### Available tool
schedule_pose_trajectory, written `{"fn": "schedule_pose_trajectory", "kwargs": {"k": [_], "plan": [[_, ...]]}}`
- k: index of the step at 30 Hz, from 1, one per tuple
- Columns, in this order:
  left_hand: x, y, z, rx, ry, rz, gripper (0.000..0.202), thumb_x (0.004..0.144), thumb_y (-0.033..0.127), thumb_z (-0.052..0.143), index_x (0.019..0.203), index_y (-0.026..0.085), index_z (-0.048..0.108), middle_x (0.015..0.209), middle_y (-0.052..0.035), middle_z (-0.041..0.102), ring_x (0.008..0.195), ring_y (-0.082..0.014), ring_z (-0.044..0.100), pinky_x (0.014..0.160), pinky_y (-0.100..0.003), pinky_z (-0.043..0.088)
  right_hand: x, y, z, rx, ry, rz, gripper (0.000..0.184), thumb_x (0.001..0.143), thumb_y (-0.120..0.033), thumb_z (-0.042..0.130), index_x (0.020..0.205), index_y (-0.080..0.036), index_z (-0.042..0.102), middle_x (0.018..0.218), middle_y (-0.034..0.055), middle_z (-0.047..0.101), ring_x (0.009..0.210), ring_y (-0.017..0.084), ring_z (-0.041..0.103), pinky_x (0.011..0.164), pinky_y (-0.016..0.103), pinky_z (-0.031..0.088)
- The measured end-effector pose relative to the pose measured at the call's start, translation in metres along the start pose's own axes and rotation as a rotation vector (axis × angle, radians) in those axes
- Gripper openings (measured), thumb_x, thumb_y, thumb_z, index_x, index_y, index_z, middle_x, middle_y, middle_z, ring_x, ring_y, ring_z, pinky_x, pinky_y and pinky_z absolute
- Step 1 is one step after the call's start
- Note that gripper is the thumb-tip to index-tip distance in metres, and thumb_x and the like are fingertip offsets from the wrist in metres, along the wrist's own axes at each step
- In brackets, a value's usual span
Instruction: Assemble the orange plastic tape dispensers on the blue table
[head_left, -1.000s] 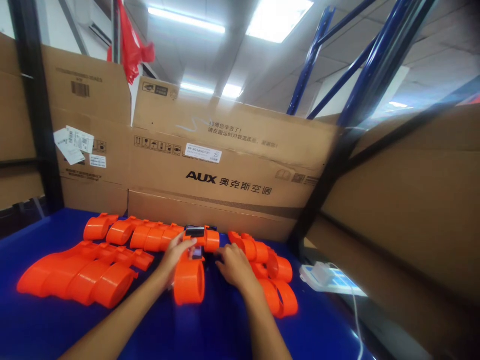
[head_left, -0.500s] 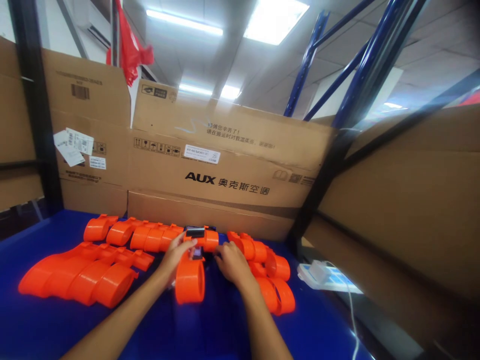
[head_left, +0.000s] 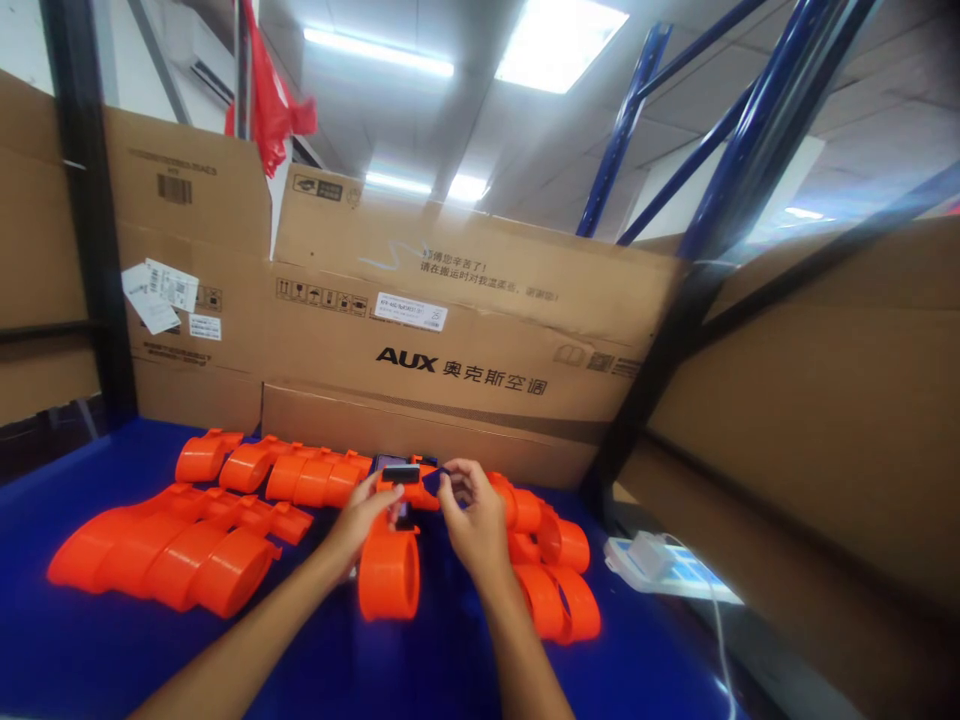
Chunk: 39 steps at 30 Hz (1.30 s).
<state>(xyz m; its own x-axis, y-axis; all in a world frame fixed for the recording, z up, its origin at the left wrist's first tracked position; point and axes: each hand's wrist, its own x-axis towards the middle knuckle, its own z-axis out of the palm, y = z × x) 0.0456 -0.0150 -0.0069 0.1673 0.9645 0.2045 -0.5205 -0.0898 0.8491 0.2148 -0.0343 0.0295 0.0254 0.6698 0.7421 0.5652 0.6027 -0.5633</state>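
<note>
My left hand (head_left: 358,522) is closed on an orange plastic part (head_left: 414,495), with its thumb along the near side. A black rectangular piece (head_left: 401,474) with a pale edge lies on top of that part. Just to the right, my right hand (head_left: 478,515) pinches a small dark flat piece (head_left: 433,481) between thumb and fingertips, close beside the orange part. Nearer to me, an orange ring (head_left: 388,575) stands on the blue table between my forearms. A small dark item (head_left: 403,516) shows above that ring, partly hidden.
Rows of orange ring-shaped parts (head_left: 161,550) lie at the left, with more orange rings (head_left: 559,600) at the right. A cardboard sheet (head_left: 322,350) stands along the back of the blue table (head_left: 315,670). At the right edge is a white power strip (head_left: 667,565) with a cable.
My right hand has risen from the table to beside the orange part, and a dark flat piece now shows in its fingers. My left hand keeps its hold. The view has shifted slightly.
</note>
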Motion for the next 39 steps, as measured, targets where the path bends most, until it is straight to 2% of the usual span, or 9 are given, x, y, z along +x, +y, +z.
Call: {"fn": "schedule_pose_trajectory", "kwargs": {"k": [4, 10, 15, 26, 39], "plan": [[0.0011, -0.0008, -0.0006, 0.008, 0.016, 0.009, 0.033, 0.068, 0.038, 0.083, 0.084, 0.017, 0.065, 0.056, 0.0046, 0.058, 0.047, -0.0101, 0.050, 0.048, -0.022, 0.039, -0.0049, -0.0062, 0.0074, 0.084, 0.047, -0.010, 0.027, 0.096, -0.034, 0.054, 0.118, -0.019, 0.056, 0.093, 0.0088, 0.073, 0.067, 0.018, 0.072, 0.058, 0.028, 0.058], [0.0012, 0.0014, -0.0006, 0.007, 0.045, 0.051, 0.033, 0.068, 0.042, 0.082, 0.082, 0.018, 0.063, 0.057, 0.0055, 0.056, 0.049, -0.0094, 0.049, 0.050, -0.022, 0.039, -0.0076, -0.0097, 0.0116, 0.135, -0.010, -0.068, 0.014, 0.092, -0.029, 0.062, 0.102, -0.021, 0.068, 0.095, 0.0085, 0.074, 0.084, 0.022, 0.073, 0.070, 0.032, 0.063], [0.0009, 0.0025, -0.0003, 0.020, 0.055, 0.078, 0.032, 0.070, 0.041, 0.082, 0.082, 0.018, 0.063, 0.059, 0.0052, 0.056, 0.053, -0.0096, 0.050, 0.054, -0.021, 0.041, -0.0090, -0.0098, 0.0113, 0.148, -0.060, -0.102, 0.015, 0.092, -0.024, 0.060, 0.104, -0.021, 0.068, 0.102, 0.0091, 0.074, 0.087, 0.021, 0.074, 0.075, 0.033, 0.064], [-0.0032, 0.0061, 0.0042, 0.028, 0.077, 0.098, 0.036, 0.070, 0.042, 0.083, 0.090, 0.018, 0.065, 0.064, 0.0044, 0.059, 0.054, -0.0099, 0.053, 0.053, -0.021, 0.043, -0.0103, -0.0102, 0.0071, 0.033, -0.052, -0.193, 0.008, 0.093, -0.023, 0.058, 0.094, -0.022, 0.067, 0.089, 0.0076, 0.070, 0.080, 0.021, 0.070, 0.074, 0.035, 0.060], [-0.0017, 0.0027, 0.0013, -0.013, 0.070, 0.077, 0.037, 0.069, 0.042, 0.083, 0.091, 0.019, 0.065, 0.061, 0.0058, 0.058, 0.051, -0.0091, 0.051, 0.050, -0.020, 0.042, -0.0101, -0.0109, 0.0025, -0.012, -0.098, -0.286, 0.014, 0.096, -0.018, 0.056, 0.101, -0.023, 0.069, 0.101, 0.0101, 0.072, 0.099, 0.023, 0.069, 0.088, 0.038, 0.057]]}}
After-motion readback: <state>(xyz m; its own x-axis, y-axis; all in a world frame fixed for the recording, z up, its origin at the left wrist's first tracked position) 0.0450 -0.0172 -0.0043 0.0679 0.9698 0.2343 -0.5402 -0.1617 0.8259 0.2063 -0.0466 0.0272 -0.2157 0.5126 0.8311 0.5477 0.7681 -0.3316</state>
